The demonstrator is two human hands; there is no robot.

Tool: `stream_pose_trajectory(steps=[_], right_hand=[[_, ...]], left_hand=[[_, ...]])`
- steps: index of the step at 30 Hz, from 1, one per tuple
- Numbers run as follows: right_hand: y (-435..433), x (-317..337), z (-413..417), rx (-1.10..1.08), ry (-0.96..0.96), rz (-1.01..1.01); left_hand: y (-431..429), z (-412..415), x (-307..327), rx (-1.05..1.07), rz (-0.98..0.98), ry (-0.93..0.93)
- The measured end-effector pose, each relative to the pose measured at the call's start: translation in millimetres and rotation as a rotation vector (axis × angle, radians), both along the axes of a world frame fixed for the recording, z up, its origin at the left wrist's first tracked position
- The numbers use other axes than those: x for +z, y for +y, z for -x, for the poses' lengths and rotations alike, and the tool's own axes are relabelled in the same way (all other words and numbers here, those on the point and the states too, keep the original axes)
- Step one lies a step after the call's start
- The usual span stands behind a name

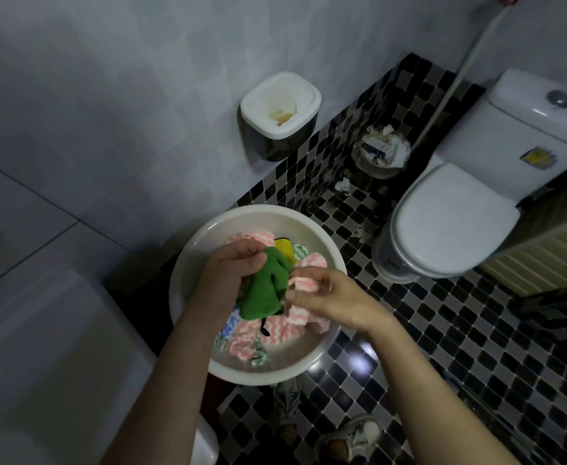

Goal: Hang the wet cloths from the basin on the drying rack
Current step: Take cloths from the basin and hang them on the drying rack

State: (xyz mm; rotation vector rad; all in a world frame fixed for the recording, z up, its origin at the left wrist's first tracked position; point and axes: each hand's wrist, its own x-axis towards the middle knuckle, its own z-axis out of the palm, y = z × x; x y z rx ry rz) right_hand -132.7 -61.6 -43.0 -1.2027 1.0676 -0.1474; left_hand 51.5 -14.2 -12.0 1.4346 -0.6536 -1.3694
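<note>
A round white basin [188, 260] sits low in the middle of the view, filled with wet cloths. My left hand [231, 266] grips a green cloth [263, 290] that hangs bunched above the basin. My right hand [325, 297] pinches a pink-and-white striped cloth [303, 285] beside the green one. More pink striped cloths [251, 340], a green-patterned cloth [260, 357] and a yellow sponge-like piece [285, 246] lie in the basin. No drying rack is in view.
A white toilet [456, 226] stands to the right on the black-and-white mosaic floor [476, 330]. A full waste basket [381, 152] sits beside it. A white bin [280, 112] hangs on the tiled wall. A white fixture [40, 364] fills the lower left. My shoes [352, 434] are below the basin.
</note>
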Motion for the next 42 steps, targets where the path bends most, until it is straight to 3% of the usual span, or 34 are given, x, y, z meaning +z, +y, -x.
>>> stream_pose_trajectory(steps=[4, 7, 9, 12, 15, 17, 20, 21, 24, 26, 29, 35, 38, 42], right_hand=[[1.5, 23.2, -0.6, -0.021, -0.028, 0.231], [-1.8, 54.4, 7.0, -0.166, -0.107, 0.223], [-6.7, 75.7, 16.9, -0.306, -0.2, 0.044], [-13.9, 96.4, 29.6, -0.471, -0.307, -0.258], [-14.9, 108.3, 32.3, -0.494, -0.342, -0.372], [-14.8, 115.1, 38.4, -0.495, -0.399, -0.415], [-16.5, 125.4, 52.5, -0.473, -0.5, -0.437], [-14.9, 130.0, 62.8, -0.475, -0.533, -0.414], [-13.1, 140.1, 74.9, -0.447, -0.583, -0.396], [-9.9, 149.3, 94.2, -0.455, -0.618, -0.384], [-3.1, 163.0, 129.9, -0.547, -0.603, -0.297], [17.6, 178.0, 204.1, -0.865, -0.315, 0.036], [35.5, 187.7, 247.6, -0.823, -0.095, 0.288], [66.7, 217.3, 308.0, -0.709, -0.074, 0.496]], left_hand=[[-7.2, 13.0, 23.2, -0.021, 0.017, 0.167], [-12.3, 21.8, 38.4, 0.024, 0.045, 0.136], [-18.9, 24.4, 44.4, 0.09, 0.045, 0.014], [-26.0, 31.2, 48.4, 0.037, 0.066, -0.33], [-19.7, 43.4, 54.7, 0.016, 0.194, -0.706], [-12.9, 48.5, 66.4, -0.085, 0.349, -0.625], [-5.2, 57.0, 78.2, -0.477, 0.346, -0.221], [-6.0, 64.2, 78.9, -0.54, 0.331, -0.239], [-12.1, 76.6, 79.1, -0.409, 0.358, -0.387], [-17.7, 92.4, 89.2, -0.394, 0.394, -0.287], [-26.6, 122.3, 111.2, -0.443, 0.426, -0.143], [-52.7, 200.7, 145.9, -0.497, 0.468, 0.031], [-61.1, 251.1, 172.0, -0.568, 0.601, -0.166], [-65.6, 325.8, 204.2, -0.809, 0.658, -0.523]])
